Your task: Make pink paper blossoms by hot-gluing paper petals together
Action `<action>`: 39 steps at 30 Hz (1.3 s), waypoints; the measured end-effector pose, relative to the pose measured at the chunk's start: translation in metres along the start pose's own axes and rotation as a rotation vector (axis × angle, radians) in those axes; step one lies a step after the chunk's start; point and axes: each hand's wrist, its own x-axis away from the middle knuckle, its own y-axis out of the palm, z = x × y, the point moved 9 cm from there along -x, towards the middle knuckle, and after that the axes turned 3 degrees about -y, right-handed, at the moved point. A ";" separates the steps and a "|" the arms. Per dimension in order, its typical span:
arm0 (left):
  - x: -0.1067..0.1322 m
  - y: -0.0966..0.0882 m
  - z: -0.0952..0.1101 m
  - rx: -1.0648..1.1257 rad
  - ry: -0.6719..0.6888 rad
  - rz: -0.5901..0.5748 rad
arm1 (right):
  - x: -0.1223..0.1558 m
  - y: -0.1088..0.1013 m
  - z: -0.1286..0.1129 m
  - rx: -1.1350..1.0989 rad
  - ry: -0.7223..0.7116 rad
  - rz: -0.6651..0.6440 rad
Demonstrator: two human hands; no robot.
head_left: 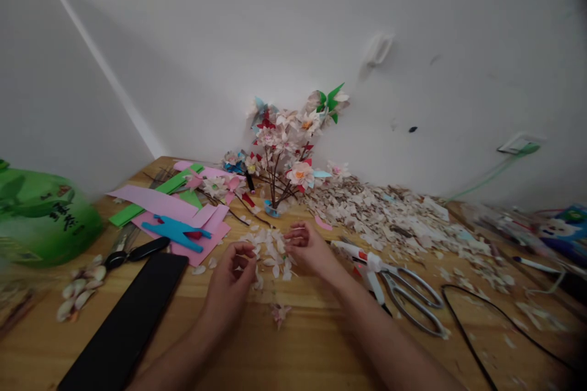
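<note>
Bare forearms point(367, 327) reach over a wooden table point(312, 354), left hand point(232, 269) and right hand point(308, 247) on either side of pale petals point(272, 252).
Left fingers curl loosely, thumb close to the index; right fingers are half bent, tips beside the petals; whether either pinches anything, I cannot tell. A small pink flower point(280, 315) lies between the forearms. Scissors point(389, 272) and a white tool point(358, 253) crowd the right forearm, a black slab point(131, 317) the left; flowers on stems point(287, 143) stand behind the petals.
</note>
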 end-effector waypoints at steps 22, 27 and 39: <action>-0.006 0.002 -0.022 0.215 -0.288 -0.034 | 0.071 -0.059 -0.020 0.013 -0.039 0.070; -0.006 -0.004 -0.023 0.230 -0.304 0.022 | 0.098 -0.090 -0.016 0.336 -0.051 0.142; -0.011 -0.007 -0.025 0.279 -0.321 0.041 | 0.166 -0.188 -0.001 0.418 0.100 0.402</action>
